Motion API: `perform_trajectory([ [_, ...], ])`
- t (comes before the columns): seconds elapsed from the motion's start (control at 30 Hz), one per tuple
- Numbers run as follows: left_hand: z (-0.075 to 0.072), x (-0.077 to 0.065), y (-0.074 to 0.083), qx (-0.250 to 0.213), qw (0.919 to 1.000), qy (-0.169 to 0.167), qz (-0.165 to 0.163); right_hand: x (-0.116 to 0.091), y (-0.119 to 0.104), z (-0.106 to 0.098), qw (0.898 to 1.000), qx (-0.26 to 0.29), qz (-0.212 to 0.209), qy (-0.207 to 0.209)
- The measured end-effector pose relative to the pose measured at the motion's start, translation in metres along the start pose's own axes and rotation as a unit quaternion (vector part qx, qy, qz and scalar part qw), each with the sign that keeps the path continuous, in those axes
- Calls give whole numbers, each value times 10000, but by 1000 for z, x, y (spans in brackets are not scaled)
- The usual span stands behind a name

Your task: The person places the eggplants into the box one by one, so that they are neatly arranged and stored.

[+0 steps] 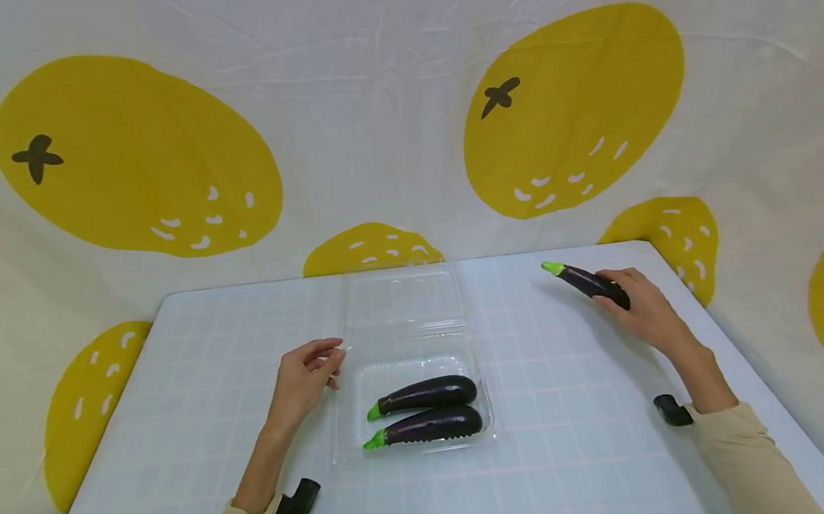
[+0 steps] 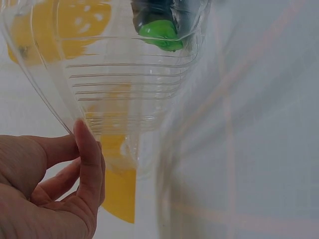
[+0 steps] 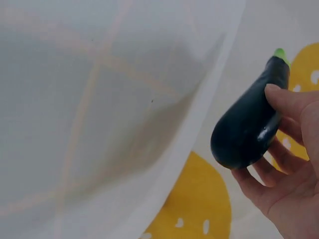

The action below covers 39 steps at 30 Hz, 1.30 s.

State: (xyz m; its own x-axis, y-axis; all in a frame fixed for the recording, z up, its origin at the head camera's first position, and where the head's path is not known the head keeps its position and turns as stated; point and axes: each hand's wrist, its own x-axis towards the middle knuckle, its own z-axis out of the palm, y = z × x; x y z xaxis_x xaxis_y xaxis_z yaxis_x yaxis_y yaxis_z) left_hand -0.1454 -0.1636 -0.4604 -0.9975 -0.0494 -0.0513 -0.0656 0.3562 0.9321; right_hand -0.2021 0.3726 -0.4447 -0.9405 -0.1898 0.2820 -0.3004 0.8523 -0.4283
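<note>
A clear plastic clamshell container [image 1: 407, 350] stands mid-table with its lid [image 1: 403, 300] folded back toward the far edge. Two dark purple eggplants [image 1: 428, 393] with green stem ends lie side by side in its base. At the container's left rim, my left hand [image 1: 307, 377] pinches the edge between thumb and forefinger [image 2: 88, 154]. Off to the right, my right hand [image 1: 642, 308] grips a third eggplant [image 3: 249, 119] by its thick end, raised above the tabletop, the green tip pointing away to the left.
The white table [image 1: 554, 460] carries a faint grid pattern, and its far edge meets a pale curtain [image 1: 368, 127] printed with large yellow fruit. Dark wrist camera mounts [image 1: 298, 500] stick out from both sleeves.
</note>
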Motion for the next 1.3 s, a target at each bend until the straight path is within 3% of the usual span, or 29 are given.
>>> perform_trajectory([
  [0.37,-1,1,-2,11,10000,6,20,-6,-14,4,9990,156,-390,167],
  [0.67,0,1,-1,17,10000,-28,25,-15,-28,7,9990,245,-355,149],
  [1.3,-1,1,1,-10,10000,-78,-22,-30,-64,11,9929,195,-991,629],
])
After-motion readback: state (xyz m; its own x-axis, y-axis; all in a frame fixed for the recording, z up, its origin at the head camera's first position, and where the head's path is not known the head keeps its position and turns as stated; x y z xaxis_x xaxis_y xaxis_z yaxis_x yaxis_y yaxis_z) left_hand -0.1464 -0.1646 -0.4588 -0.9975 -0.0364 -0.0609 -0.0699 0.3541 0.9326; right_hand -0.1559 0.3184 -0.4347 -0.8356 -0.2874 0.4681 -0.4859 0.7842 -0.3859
